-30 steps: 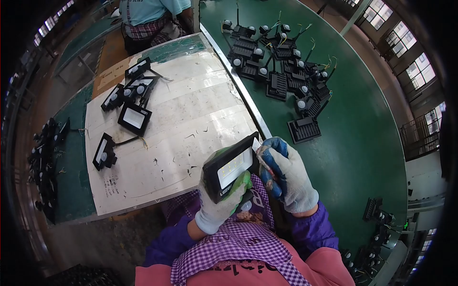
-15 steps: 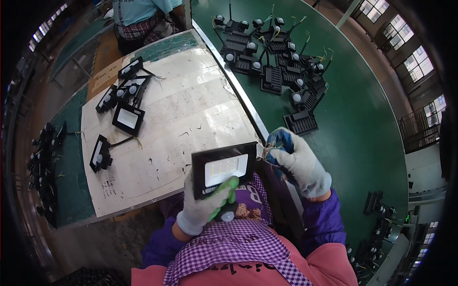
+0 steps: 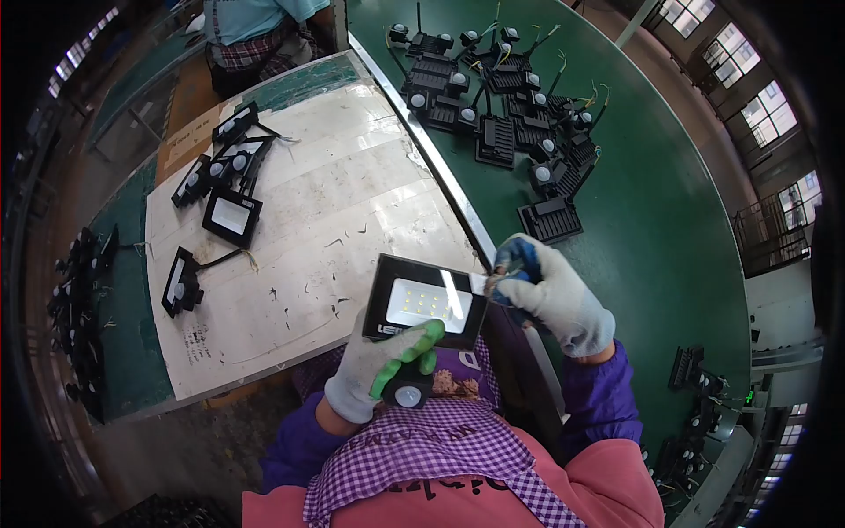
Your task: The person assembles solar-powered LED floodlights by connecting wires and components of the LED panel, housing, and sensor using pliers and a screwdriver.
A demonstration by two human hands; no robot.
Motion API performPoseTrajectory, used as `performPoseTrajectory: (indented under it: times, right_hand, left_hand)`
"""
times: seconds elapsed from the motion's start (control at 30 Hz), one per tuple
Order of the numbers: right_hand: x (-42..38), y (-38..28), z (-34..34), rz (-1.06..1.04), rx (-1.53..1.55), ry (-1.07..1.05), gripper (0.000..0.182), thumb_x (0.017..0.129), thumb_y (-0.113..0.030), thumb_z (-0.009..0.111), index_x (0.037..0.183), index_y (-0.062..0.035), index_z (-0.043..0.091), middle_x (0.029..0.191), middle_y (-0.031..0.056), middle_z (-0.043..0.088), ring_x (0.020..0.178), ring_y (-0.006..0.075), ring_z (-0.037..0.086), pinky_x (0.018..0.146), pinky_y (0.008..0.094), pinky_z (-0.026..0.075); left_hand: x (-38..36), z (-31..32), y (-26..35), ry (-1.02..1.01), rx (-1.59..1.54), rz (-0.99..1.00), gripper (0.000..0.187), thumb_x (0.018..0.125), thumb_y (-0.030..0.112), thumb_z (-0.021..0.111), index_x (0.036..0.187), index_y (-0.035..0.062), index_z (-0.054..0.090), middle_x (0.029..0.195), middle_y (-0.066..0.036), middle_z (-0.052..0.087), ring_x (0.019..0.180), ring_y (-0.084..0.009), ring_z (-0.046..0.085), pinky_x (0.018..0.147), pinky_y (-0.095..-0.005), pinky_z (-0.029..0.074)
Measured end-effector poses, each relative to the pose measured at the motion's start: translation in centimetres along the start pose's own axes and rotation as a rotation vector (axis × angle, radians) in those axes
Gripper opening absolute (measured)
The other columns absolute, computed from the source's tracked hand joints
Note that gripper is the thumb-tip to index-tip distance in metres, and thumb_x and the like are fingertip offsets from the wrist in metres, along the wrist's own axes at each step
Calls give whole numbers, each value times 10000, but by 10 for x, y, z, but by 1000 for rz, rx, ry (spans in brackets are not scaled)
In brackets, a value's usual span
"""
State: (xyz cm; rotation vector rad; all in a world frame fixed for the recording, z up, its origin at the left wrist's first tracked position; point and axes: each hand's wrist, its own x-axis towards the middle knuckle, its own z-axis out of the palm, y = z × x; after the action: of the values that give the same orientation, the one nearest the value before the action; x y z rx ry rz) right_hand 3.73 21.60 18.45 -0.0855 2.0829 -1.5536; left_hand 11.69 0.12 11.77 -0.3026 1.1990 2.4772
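The floodlight (image 3: 428, 304) is in the left hand (image 3: 363, 368), held up in front of the apron (image 3: 418, 444), with its glass face toward the camera and tilted slightly, its right side lower. The green-coated fingers (image 3: 412, 345) of that hand are closed around the lower left part of the frame, 1 of them lying over its bottom edge and partly covering the lettering. The round sensor (image 3: 408, 396) hangs under the frame, just below these fingers.

The right hand (image 3: 561, 304), in a blue-and-white glove, is beside the upper right corner of the floodlight. Its fingers are narrow, pinched on a small pale piece (image 3: 479, 283) that reaches to that corner; whether the piece touches the frame, I cannot tell.

To the left, several black lamps (image 3: 232, 216) lie on the white-topped desk (image 3: 326, 202), 1 apart from the others, nearer the front edge. Beyond the metal rim (image 3: 444, 180), a cluster of finned lamps (image 3: 495, 141) with loose wires sits on the green desk (image 3: 651, 255). A person (image 3: 260, 40) in a light blue top is at the far end.
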Motion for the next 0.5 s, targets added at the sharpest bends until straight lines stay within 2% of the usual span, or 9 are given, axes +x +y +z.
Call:
performPoseTrajectory:
  times: [0.07,0.17,0.37,0.47,0.5]
  right_hand:
    - [-9,-9,-6,79,36,14,218,784,-148,663,952,-52,565,784,-2,577,651,76,533,550,229,455]
    - [-8,1,-2,-6,-53,56,210,785,-153,670,938,-56,566,784,-3,571,671,82,533,566,236,459]
    - [0,1,11,74,-59,86,203,793,-153,681,933,-57,568,771,-4,568,674,92,530,628,247,462]
    - [5,-13,21,129,-27,24,212,797,-154,680,940,-49,563,756,5,575,693,96,546,629,252,463]
    - [8,-11,24,79,-60,9,215,798,-151,678,942,-44,560,754,11,581,677,93,550,604,249,460]
  left_hand:
    - [3,0,5,23,-3,28,263,829,0,675,1075,-8,580,856,-80,633,571,-130,569,498,-257,471]
    - [3,1,5,31,5,86,272,833,-5,669,1089,-19,578,851,-88,637,570,-131,569,505,-261,474]
    - [1,0,3,64,-8,23,276,843,25,669,1096,-22,569,844,-95,638,589,-137,581,537,-264,491]
    - [3,0,3,12,28,42,324,841,67,687,1123,-5,545,812,-68,619,604,-123,589,551,-253,502]
    - [3,1,4,-10,57,37,339,843,79,689,1135,3,536,805,-59,611,605,-116,588,551,-248,503]
